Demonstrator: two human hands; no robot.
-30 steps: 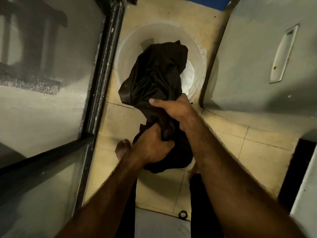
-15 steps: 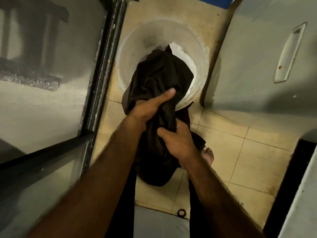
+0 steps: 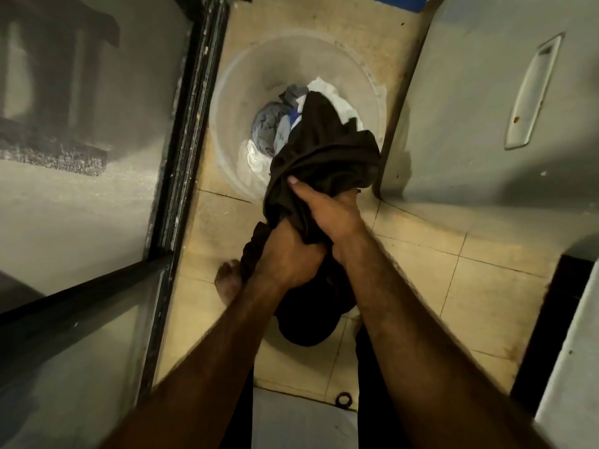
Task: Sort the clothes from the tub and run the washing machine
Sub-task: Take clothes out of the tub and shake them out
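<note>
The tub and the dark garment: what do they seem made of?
The tub looks like translucent, matte plastic: the floor's tone shows faintly through its smooth wall. The dark garment seems thin fabric with a slight sheen, bunching into soft folds where the left hand and right hand grip it; fibre unclear.

We are reaching both bare arms forward and down, the forearms converging until the hands are meeting. Our left hand point(image 3: 288, 254) is gripping a bunch of dark cloth point(image 3: 324, 147) in a tight fist, its back turned up toward us. Our right hand point(image 3: 329, 213) is sitting just beyond it, touching it, with fingers wrapping the same cloth and the thumb point(image 3: 293, 181) lying stretched along the fabric. Both wrists are holding nearly straight.
</note>
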